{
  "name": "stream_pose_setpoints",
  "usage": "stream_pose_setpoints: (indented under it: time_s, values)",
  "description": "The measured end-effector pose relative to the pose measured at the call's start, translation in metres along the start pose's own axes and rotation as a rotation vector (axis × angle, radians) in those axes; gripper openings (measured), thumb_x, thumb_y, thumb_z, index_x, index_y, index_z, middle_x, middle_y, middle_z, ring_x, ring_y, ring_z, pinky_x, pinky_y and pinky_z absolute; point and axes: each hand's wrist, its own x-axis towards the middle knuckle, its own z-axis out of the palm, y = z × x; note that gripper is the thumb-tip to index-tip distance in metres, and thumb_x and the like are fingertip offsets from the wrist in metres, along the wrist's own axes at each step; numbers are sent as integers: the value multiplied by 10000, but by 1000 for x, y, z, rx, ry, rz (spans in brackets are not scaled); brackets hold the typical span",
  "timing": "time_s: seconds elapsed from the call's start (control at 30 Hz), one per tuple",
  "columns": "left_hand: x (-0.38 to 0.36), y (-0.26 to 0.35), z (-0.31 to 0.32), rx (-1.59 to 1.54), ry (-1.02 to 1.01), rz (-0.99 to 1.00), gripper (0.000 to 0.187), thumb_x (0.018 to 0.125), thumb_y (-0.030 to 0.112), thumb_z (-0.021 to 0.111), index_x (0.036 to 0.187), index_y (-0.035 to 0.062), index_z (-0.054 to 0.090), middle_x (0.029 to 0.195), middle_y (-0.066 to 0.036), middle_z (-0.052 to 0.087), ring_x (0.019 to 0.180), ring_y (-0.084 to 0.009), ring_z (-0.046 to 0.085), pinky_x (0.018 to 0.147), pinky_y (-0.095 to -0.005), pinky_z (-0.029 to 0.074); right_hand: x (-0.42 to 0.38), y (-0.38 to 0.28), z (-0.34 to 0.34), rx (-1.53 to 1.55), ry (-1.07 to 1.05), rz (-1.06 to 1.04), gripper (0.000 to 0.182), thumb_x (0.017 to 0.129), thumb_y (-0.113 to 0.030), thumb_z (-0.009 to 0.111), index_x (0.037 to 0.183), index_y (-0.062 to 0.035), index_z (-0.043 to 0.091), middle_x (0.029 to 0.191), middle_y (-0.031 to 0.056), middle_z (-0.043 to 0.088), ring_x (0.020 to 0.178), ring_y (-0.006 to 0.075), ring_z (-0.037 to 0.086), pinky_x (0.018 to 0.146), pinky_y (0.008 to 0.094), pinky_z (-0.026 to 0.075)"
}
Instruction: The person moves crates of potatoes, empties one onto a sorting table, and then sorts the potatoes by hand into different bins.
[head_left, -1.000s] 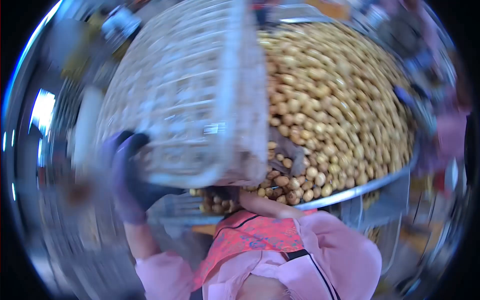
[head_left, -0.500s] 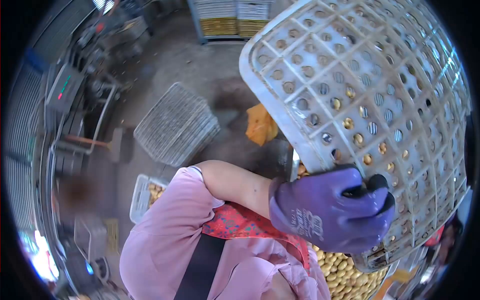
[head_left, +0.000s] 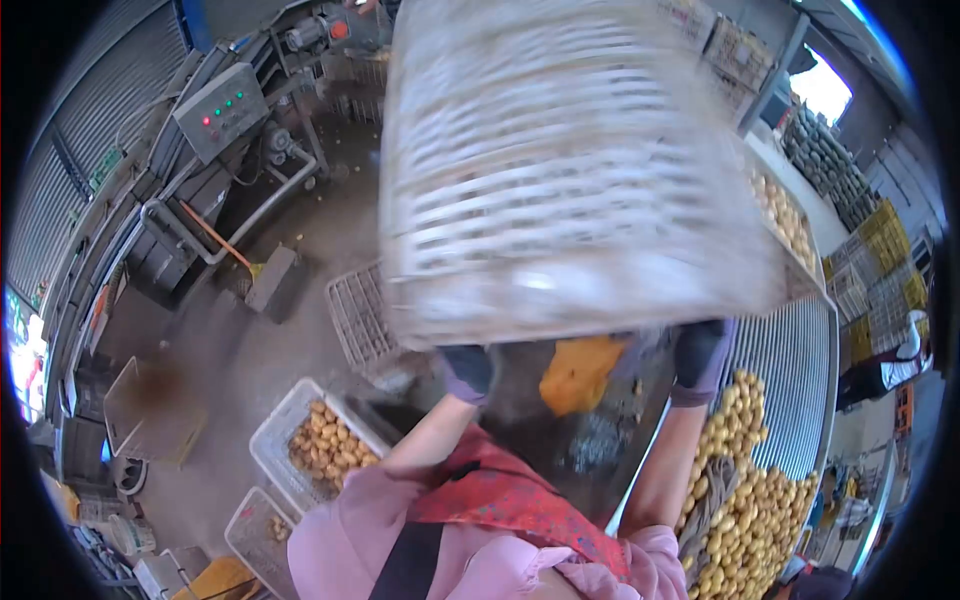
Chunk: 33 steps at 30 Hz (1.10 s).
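Observation:
A large white plastic crate with slotted sides fills the upper middle of the view, blurred by motion. It is held up in front of me, above the floor. My left hand, in a purple and black glove, grips its near lower edge at the left. My right hand, gloved alike, holds the same edge toward the right. The fingers of both hands are partly hidden by the crate, and I cannot see inside it. To the right, many potatoes lie on a ribbed metal table.
A crate of potatoes and another crate stand at my lower left. Beyond them are a low crate stack, an orange bag and a broom. Machinery with a control box lines the left side.
The crate has swung left from over the potato table to in front of me, turning from its bottom face to a slotted side. My right hand has come into view on it.

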Motion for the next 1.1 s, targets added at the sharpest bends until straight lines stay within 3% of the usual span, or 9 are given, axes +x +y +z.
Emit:
stream_pose_setpoints:
  time_s: [0.07,0.23,0.37,0.43,0.53,0.73,0.83,0.97,1.1]
  values:
    - [58,15,165,460,644,332,766,914,630,371,1457,100,268,1500,-39,284,1348,-232,294,1119,-400,239,23,1,101,-259,-318,-131,349,729,45,510,1064,-7,591,1032,146,607,977,276,574,860,373,458]
    - [75,106,-63,404,78,98,705,937,605,231,1457,130,268,1488,-73,299,1353,-245,299,1122,-389,245,-3,122,309,-403,-777,-303,287,633,-43,571,917,-44,609,887,203,602,860,390,560,774,462,455]
    - [56,115,-86,75,832,-105,801,860,715,301,1438,161,319,1457,-81,341,1320,-262,343,1101,-430,286,-105,195,345,-720,-1376,-177,254,782,-151,553,1012,-44,569,939,190,610,873,363,613,725,467,504]
    - [55,120,-74,1666,774,347,885,787,738,440,1432,146,316,1462,-94,314,1302,-297,359,1095,-467,285,-145,200,338,-666,-1509,-24,264,821,-108,490,1061,-29,565,949,193,621,859,369,619,722,476,506]
    - [78,128,47,101,1059,144,906,783,610,585,1459,121,232,1469,-110,280,1304,-311,349,1092,-485,284,-130,211,319,-514,-1486,-1,366,838,-163,534,1176,-24,515,1228,221,527,1123,368,539,907,445,466]
    - [67,199,-167,804,1077,80,810,699,-11,605,1430,92,272,1356,-109,408,1092,-250,480,854,-354,461,-60,174,250,-271,-1191,502,315,913,-195,405,1091,-3,580,1080,203,587,1042,350,549,930,400,419]
    - [93,236,-115,893,1054,41,731,688,11,571,1372,121,340,1102,-91,510,942,-244,523,787,-354,483,-18,179,129,-894,-580,-113,189,851,-55,405,946,-15,564,960,203,578,929,360,550,811,460,435]
    - [107,318,-143,971,897,-100,705,697,62,615,1359,64,374,1155,-148,550,1022,-301,561,895,-423,480,-29,213,-116,-1782,31,242,348,947,-148,380,1212,55,477,1154,238,553,1085,334,532,924,406,413]
    - [122,299,-94,1454,979,-175,700,736,186,714,1344,15,413,1176,-161,570,988,-292,587,849,-384,494,-97,216,-211,-1774,-209,794,477,926,-229,465,1343,-5,405,1035,258,592,921,382,606,829,421,486]
